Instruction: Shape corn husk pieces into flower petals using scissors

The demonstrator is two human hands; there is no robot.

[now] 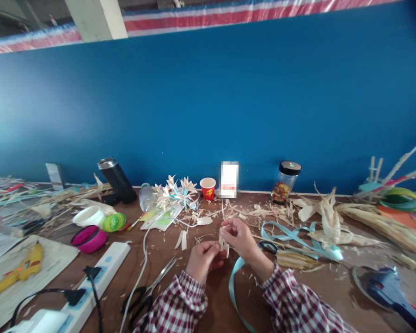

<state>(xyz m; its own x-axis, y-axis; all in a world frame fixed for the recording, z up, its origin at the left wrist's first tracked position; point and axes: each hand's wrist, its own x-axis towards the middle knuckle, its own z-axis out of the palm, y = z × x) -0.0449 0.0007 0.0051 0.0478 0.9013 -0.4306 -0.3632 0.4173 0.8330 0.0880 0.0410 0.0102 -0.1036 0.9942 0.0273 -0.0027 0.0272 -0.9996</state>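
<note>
Between my two hands is a small pale piece of corn husk (223, 240), held upright above the table. My left hand (203, 259) pinches its lower left side with thumb and fingers. From the upper right, my right hand (241, 241) grips the same piece between thumb and forefinger. A light blue ribbon (233, 282) runs down the table just below my right hand. Scissors (156, 282) with black handles lie left of my left sleeve, blades apart. Husk scraps (183, 240) are scattered beyond my hands.
At left are a white power strip (104, 273), a yellow glue gun (24, 268) and a magenta bowl (89, 239). Husk flowers (176, 192), a red paper cup (208, 188) and a jar (284, 182) stand near the blue partition (208, 106). A blue glue gun (390, 289) lies right.
</note>
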